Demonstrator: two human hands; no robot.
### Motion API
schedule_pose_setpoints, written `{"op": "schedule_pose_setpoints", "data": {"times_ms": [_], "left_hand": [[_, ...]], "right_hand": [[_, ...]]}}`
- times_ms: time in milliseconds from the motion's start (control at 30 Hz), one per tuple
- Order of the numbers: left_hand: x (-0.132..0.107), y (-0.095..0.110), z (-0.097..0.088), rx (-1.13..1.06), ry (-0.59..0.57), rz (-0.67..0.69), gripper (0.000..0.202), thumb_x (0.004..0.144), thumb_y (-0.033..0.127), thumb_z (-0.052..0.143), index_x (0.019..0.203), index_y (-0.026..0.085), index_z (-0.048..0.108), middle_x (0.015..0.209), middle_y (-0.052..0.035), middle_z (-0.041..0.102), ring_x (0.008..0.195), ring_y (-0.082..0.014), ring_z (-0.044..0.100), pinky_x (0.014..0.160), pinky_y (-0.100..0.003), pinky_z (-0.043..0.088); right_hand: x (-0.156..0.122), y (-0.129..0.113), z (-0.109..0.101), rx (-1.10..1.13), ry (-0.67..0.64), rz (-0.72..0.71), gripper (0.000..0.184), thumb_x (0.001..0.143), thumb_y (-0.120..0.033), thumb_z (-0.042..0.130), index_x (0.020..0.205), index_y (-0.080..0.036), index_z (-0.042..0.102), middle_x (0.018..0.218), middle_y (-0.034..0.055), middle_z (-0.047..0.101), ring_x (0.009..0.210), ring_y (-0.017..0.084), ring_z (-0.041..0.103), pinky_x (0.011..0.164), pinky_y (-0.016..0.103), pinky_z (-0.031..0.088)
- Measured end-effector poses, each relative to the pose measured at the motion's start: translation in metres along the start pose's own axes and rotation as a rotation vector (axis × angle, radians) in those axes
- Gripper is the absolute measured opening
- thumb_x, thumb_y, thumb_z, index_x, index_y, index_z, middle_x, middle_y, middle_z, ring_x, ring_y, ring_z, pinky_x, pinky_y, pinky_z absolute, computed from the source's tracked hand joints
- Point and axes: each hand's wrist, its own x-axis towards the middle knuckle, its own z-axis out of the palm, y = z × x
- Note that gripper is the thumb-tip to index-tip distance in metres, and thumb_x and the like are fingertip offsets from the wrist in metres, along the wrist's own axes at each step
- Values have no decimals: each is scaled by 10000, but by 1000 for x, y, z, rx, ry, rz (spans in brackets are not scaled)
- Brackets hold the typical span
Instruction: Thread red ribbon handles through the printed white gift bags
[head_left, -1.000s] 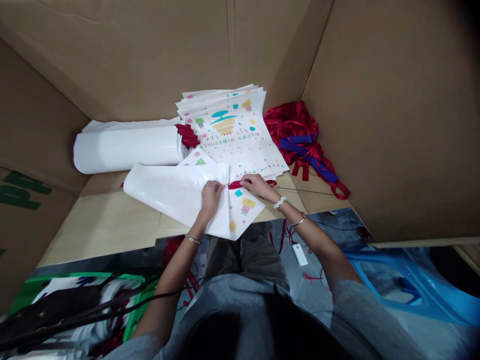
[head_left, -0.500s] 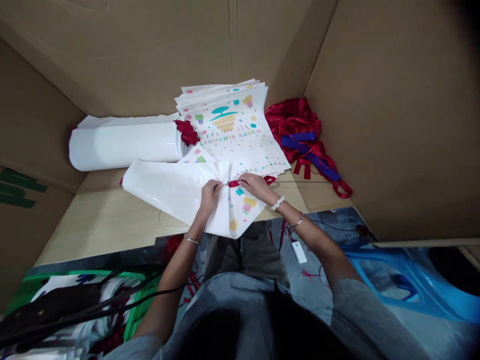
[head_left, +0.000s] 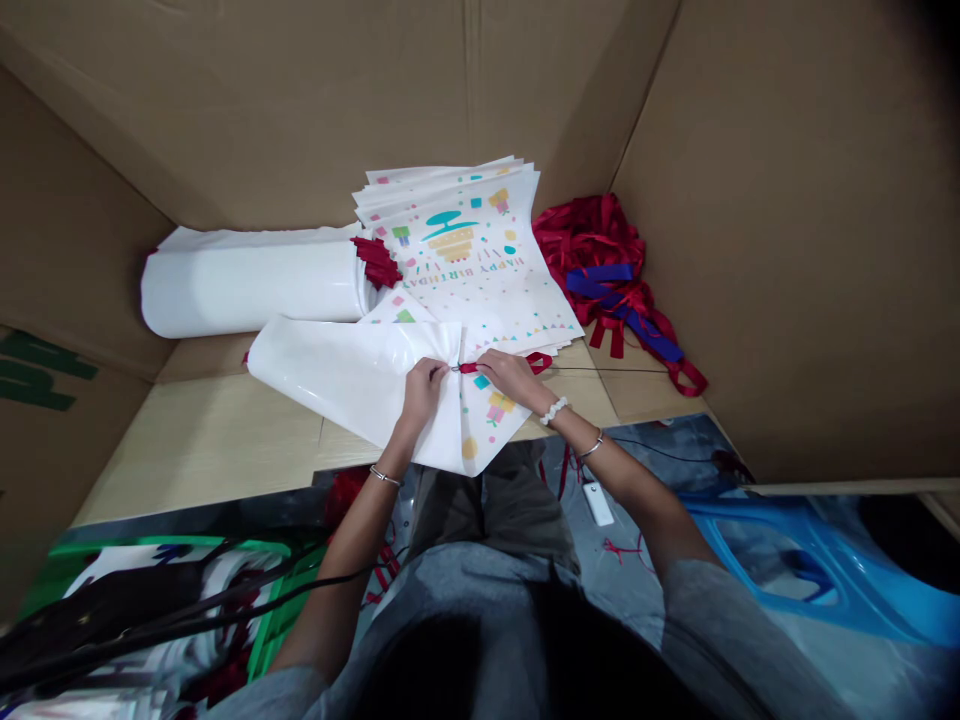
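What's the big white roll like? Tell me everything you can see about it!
The white roll is a fat, shiny tube that looks like glossy plastic sheeting, with a loose flap along its top. It lies on its side on brown cardboard. Dark red ribbons bunch out of its right end, which meets the printed Happy Birthday sheets.

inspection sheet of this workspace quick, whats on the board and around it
surface: pale wooden board, seam across it.
job's things: printed white plastic bag, gathered at the middle; red ribbon at the gather; stack of Happy Birthday bags behind.
clutter: roll of white bags; heap of red and blue ribbons.
grippers: bare hands; left hand pinches the bag, right hand pinches the ribbon.
cables: thin dark wire across the board; black cords lower left.
surroundings: cardboard walls; blue plastic seat.
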Motion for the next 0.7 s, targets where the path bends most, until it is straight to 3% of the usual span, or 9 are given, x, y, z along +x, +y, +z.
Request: {"op": "schedule_pose_setpoints", "data": {"times_ms": [133, 233, 400, 567, 700], "left_hand": [[1, 0, -1, 14, -24, -16, 176, 980, 300, 573, 919, 202, 707, 1024, -95, 742, 989, -248, 681, 949, -379, 539], [1, -1, -12, 20, -108, 11, 250, 1016, 328, 517, 1028, 202, 732, 1114, -102, 750, 1062, -251, 680, 1010, -385, 527], [-13, -13, -37, 226, -229, 210, 373, 1021, 315, 486, 1335, 213, 660, 1435, -124, 641, 1371, -271, 550, 1190, -447, 406], [-41, -18, -40, 385, -183, 243, 485, 1063, 340, 386, 1498, 205, 553, 1643, -141, 449, 1553, -299, 358, 1243, -483, 314], [-47, -12, -36, 418, -172, 217, 515, 1075, 344, 346, 1544, 212, 514, 1657, -132, 433, 1564, -292, 340, 1250, -482, 291]], "right_hand": [[2, 6, 4, 106, -26, -24, 212, 1089, -240, 518, 1057, -165, 714, 1078, 92, 723, 980, 211, 649, 798, 281, 417], [4, 11, 7, 183, -22, -12, 212, 1078, -248, 521, 1021, -178, 713, 1061, 89, 723, 972, 213, 643, 822, 289, 419], [8, 9, 8, 336, -47, 71, 188, 1025, -247, 561, 883, -182, 666, 929, 62, 697, 872, 196, 615, 803, 290, 416], [19, -2, 10, 470, -59, 93, 204, 980, -247, 567, 794, -186, 621, 841, 35, 660, 803, 174, 573, 770, 285, 396], [30, -6, 15, 558, -112, 88, 199, 938, -246, 571, 750, -184, 592, 760, -3, 618, 749, 152, 536, 729, 264, 367]]}}
